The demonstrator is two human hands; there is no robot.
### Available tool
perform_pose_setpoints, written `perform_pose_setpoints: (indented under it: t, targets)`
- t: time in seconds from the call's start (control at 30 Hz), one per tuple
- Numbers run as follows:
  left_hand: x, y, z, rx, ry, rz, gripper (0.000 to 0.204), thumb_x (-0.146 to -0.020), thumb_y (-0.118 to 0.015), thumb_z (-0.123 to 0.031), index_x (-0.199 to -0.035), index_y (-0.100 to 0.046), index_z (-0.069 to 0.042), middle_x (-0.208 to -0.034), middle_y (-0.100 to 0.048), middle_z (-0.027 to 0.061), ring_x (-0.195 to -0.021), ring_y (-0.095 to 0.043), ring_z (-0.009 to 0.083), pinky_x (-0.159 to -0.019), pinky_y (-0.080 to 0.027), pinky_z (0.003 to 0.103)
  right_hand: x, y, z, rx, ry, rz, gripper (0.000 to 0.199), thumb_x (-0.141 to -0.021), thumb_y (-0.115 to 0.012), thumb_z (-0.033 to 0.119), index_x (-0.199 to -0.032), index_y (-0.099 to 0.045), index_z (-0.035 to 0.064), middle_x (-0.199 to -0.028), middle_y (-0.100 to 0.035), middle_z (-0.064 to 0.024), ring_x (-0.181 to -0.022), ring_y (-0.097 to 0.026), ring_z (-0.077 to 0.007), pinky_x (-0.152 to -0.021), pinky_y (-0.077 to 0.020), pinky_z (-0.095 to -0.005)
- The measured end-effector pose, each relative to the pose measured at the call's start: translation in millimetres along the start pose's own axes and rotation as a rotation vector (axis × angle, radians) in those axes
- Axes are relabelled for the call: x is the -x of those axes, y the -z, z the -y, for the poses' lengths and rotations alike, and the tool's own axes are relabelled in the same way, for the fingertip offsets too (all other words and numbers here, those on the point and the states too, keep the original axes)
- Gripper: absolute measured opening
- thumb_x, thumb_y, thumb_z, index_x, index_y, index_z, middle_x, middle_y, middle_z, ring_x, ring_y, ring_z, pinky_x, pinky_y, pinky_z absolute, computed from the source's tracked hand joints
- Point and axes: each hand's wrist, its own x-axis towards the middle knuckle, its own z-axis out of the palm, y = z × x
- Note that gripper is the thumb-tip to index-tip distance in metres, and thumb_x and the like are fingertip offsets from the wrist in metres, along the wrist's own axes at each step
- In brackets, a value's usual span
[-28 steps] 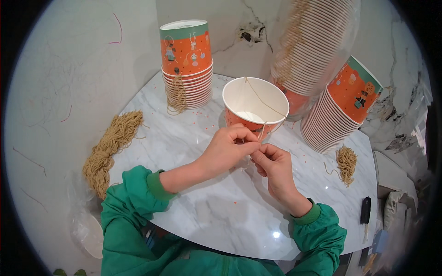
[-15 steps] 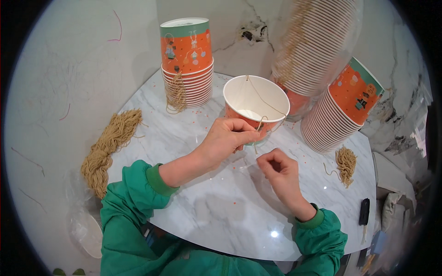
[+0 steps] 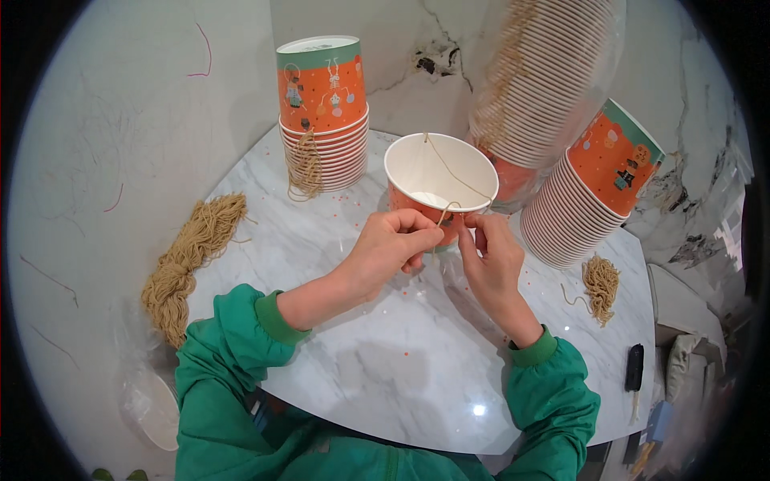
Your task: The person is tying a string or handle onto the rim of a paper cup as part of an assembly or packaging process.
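An orange paper cup with a white inside stands upright on the round marble table. A thin tan string runs across the cup's mouth, from the far rim to the near rim. My left hand presses against the cup's near side, fingers curled and pinching the string end at the rim. My right hand sits just right of it, thumb and fingers also pinching the string at the rim. Both hands touch at the fingertips.
A stack of orange cups with strings stands at the back left. A leaning stack and a tall bagged stack stand at the right. Tan string bundles lie at the left edge and right. A black remote-like object lies at the right edge.
My right hand dropped away from the cup half a second ago and has now come back up to the rim, meeting my left hand. The cup stayed put.
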Motion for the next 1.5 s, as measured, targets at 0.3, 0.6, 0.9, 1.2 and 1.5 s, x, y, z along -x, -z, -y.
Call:
perform_pose_setpoints:
  t: [0.3,0.6,0.9,1.2,1.5]
  targets:
    - [-0.9,-11.8,-13.3,0.035,0.005,-0.021,0.013,-0.092,-0.069,-0.017,-0.093,-0.070,-0.004,-0.072,-0.062,-0.0012,-0.055,-0.050,0.0047,-0.048,-0.037,0.021,17.7,-6.8,0.0,-0.034,0.008,0.108,0.013,-0.081,-0.070,0.005,-0.091,-0.061,0.0073,-0.081,-0.058,-0.0080,-0.060,-0.060,-0.0256,-0.052,-0.0465,-0.0376]
    - [-20.8,-13.5,-6.9,-0.041,-0.125,-0.103,0.011,-0.091,-0.068,-0.013,-0.088,-0.069,-0.003,-0.068,-0.061,-0.0004,-0.051,-0.048,0.0048,-0.046,-0.036,0.021,15.1,9.2,2.4,0.096,0.178,0.127,0.021,-0.070,-0.072,0.001,-0.089,-0.063,0.0046,-0.098,-0.059,-0.0062,-0.077,-0.060,-0.0230,-0.054,-0.0478,-0.0354]
    - [-22.6,2.6,2.7,-0.042,-0.039,-0.044,0.010,-0.093,-0.068,-0.013,-0.089,-0.069,-0.003,-0.077,-0.065,0.0008,-0.062,-0.057,0.0069,-0.054,-0.043,0.023,-7.9,22.6,5.2,0.197,0.397,-0.008,0.028,-0.063,-0.071,-0.003,-0.088,-0.064,0.0050,-0.109,-0.061,-0.0052,-0.079,-0.058,-0.0231,-0.057,-0.0487,-0.0332]
    - [-16.8,-4.8,16.7,0.155,-0.084,0.020,0.014,-0.096,-0.067,-0.015,-0.101,-0.069,-0.003,-0.090,-0.069,0.0036,-0.077,-0.063,0.0097,-0.070,-0.051,0.026,-10.4,16.8,18.3,-0.088,0.239,0.035,0.022,-0.069,-0.074,-0.001,-0.087,-0.064,0.0059,-0.102,-0.057,-0.0085,-0.082,-0.060,-0.0224,-0.057,-0.0476,-0.0335]
    - [-15.5,-8.8,12.7,0.327,-0.014,0.045,0.010,-0.097,-0.065,-0.018,-0.101,-0.068,-0.009,-0.090,-0.066,-0.0029,-0.081,-0.058,0.0053,-0.071,-0.047,0.023,-4.1,17.5,17.2,0.066,0.263,0.055,0.022,-0.069,-0.076,0.001,-0.088,-0.064,0.0047,-0.099,-0.057,-0.0084,-0.082,-0.058,-0.0238,-0.060,-0.0478,-0.0341]
